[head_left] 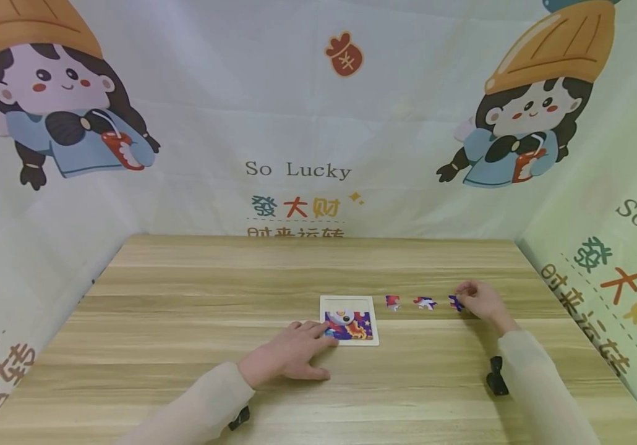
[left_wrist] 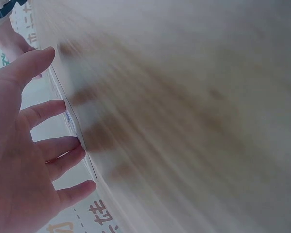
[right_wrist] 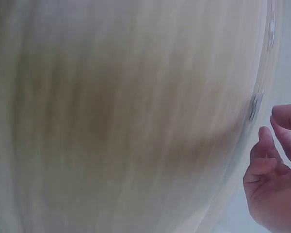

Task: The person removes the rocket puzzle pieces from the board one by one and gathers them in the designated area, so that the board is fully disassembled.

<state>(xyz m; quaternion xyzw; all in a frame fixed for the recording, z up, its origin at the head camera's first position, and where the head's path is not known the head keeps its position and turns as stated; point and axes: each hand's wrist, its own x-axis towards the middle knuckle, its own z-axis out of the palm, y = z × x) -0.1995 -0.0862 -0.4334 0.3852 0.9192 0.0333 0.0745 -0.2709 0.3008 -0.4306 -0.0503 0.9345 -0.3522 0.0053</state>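
Observation:
My left hand (head_left: 290, 351) (left_wrist: 22, 165) lies with spread fingers on the left side of a white puzzle frame (head_left: 349, 303), whose lower part holds joined colourful pieces (head_left: 359, 329). To the frame's right is a row of loose pieces: one red and grey (head_left: 393, 302), one red, white and purple (head_left: 425, 303), and one dark blue and purple (head_left: 454, 302). At that last piece is my right hand (head_left: 482, 303) (right_wrist: 276, 187), its fingers bent; the right wrist view shows a gap between fingertips and the nearest piece (right_wrist: 255, 106).
The wooden table (head_left: 213, 272) extends around the frame and pieces. Behind it and at both sides hang pale printed cloths (head_left: 296, 111) with cartoon figures and lettering. Black wrist devices show beneath the left sleeve (head_left: 201, 395) and beside the right sleeve (head_left: 541, 383).

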